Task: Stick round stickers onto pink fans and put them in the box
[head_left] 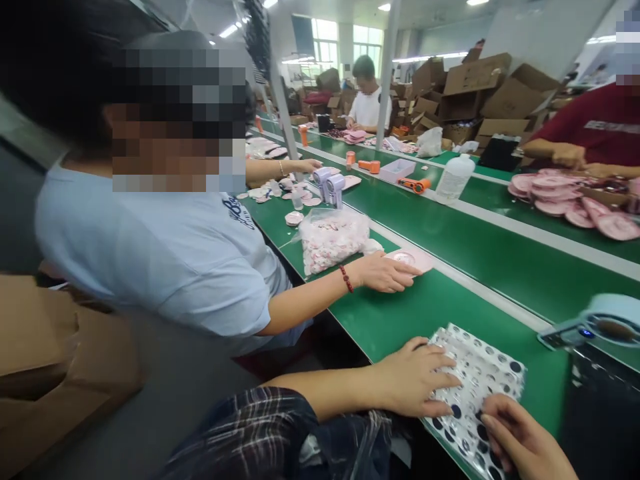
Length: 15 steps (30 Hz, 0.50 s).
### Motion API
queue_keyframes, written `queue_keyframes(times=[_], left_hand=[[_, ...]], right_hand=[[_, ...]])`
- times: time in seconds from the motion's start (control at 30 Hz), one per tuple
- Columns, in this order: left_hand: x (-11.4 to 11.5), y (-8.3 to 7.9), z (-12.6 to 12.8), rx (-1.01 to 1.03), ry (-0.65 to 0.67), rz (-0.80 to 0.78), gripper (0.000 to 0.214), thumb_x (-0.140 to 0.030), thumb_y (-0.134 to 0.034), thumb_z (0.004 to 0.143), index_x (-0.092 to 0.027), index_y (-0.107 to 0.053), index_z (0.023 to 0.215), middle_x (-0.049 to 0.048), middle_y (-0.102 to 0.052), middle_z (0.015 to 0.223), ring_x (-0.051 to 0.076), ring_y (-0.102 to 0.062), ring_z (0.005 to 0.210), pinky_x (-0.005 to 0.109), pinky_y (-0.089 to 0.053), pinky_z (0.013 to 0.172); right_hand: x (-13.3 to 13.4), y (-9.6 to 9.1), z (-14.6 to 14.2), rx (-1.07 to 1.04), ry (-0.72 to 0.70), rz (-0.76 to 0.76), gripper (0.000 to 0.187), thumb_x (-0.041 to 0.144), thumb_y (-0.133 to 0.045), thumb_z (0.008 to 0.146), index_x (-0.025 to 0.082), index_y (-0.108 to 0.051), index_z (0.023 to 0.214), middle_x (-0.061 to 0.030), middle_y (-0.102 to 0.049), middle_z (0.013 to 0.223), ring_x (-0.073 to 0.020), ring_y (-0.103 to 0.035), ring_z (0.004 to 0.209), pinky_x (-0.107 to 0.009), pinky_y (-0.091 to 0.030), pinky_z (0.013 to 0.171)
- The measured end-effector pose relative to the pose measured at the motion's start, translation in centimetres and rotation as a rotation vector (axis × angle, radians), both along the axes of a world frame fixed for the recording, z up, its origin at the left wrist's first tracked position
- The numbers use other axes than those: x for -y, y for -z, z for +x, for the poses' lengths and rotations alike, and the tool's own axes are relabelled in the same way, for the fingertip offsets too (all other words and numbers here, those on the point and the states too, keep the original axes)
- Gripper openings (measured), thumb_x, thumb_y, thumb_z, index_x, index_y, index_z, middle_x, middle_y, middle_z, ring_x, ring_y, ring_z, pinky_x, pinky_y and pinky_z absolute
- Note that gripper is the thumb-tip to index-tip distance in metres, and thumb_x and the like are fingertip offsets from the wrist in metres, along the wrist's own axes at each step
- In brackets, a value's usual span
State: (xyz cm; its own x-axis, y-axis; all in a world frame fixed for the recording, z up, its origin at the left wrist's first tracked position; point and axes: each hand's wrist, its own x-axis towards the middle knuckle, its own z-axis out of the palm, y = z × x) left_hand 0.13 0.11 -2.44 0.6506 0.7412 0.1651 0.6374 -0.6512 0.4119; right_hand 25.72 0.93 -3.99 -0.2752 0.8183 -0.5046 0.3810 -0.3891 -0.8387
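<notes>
Daylight showed in the paned windows [367,43] at the far end, and strip lights [229,31] glowed overhead. Pale metal posts [389,73] rose beside a long green-topped workbench [505,243]. Open cardboard cartons [477,73] were heaped beyond it, before a whitish wall [540,40].
</notes>
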Motion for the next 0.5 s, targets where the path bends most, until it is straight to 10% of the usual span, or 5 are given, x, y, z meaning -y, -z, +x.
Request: queue_keyframes(times=[0.2,0.5], left_hand=[[-1.1,-1.4,-1.1,0.175,0.029,-0.184,0.054,-0.05,-0.065,0.096,-0.02,-0.06,0.139,0.0122,-0.046,0.158,0.025,-0.04,0.148,0.043,-0.026,0.126],[-3.1,-6.2,-1.3,0.225,0.142,-0.168,0.042,-0.039,-0.062,0.099,-0.016,-0.062,0.134,0.0084,-0.065,0.14,0.022,-0.056,0.135,0.035,-0.036,0.118]], right_hand=[[0.3,-2.8,-1.7,-0.056,0.047,0.075,0.06,0.075,-0.077,0.062,0.02,-0.056,0.077,0.003,-0.047,0.056,-0.0115,-0.044,0.049,-0.023,-0.037,0.044],[0.2,-2.1,-1.3,-0.087,0.033,0.059,0.057,0.07,-0.078,0.067,0.02,-0.055,0.082,0.0036,-0.049,0.057,-0.0113,-0.046,0.051,-0.022,-0.038,0.045]])
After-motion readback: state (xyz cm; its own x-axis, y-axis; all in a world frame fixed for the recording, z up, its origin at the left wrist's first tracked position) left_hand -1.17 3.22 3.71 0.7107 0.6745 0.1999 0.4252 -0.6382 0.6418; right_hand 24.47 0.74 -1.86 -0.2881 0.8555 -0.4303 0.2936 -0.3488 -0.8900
